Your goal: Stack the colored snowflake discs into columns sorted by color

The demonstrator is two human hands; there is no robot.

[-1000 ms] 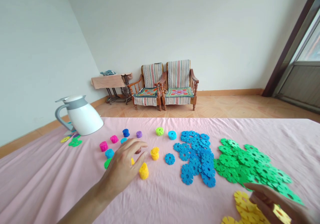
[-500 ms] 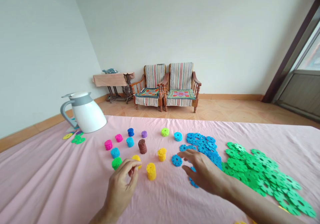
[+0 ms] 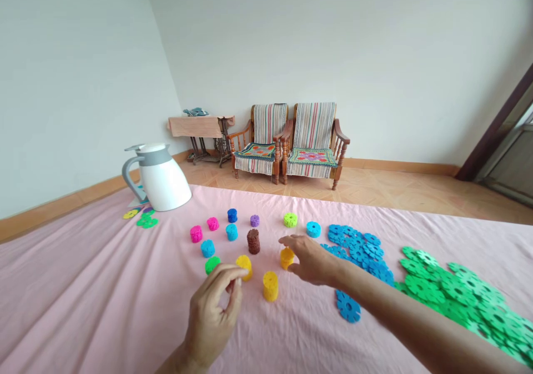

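My left hand [image 3: 214, 310] is held over the cloth with thumb and fingers curled into a pinch; anything between the tips is too hidden to name. Just beyond its fingertips stands a yellow stack of notched discs [image 3: 245, 267], and a green stack [image 3: 212, 264] is partly behind the knuckles. My right hand [image 3: 310, 258] reaches left with fingers and thumb apart around the side of another yellow stack [image 3: 286, 258]; whether it touches the stack I cannot tell. A taller yellow stack [image 3: 270, 286] stands between the hands, and a brown stack [image 3: 254, 242] lies beyond them.
Several pink, blue, purple and lime [image 3: 290, 219] stacks stand farther back on the pink cloth [image 3: 125, 307]. Loose blue discs [image 3: 360, 249] and a green disc heap [image 3: 458, 293] spread on the right. A white jug [image 3: 166, 184] stands back left. Two wooden chairs [image 3: 314, 135] are beyond.
My right hand has moved left from the loose blue discs to the yellow stack. My left hand keeps its pinch. The view has turned slightly left.
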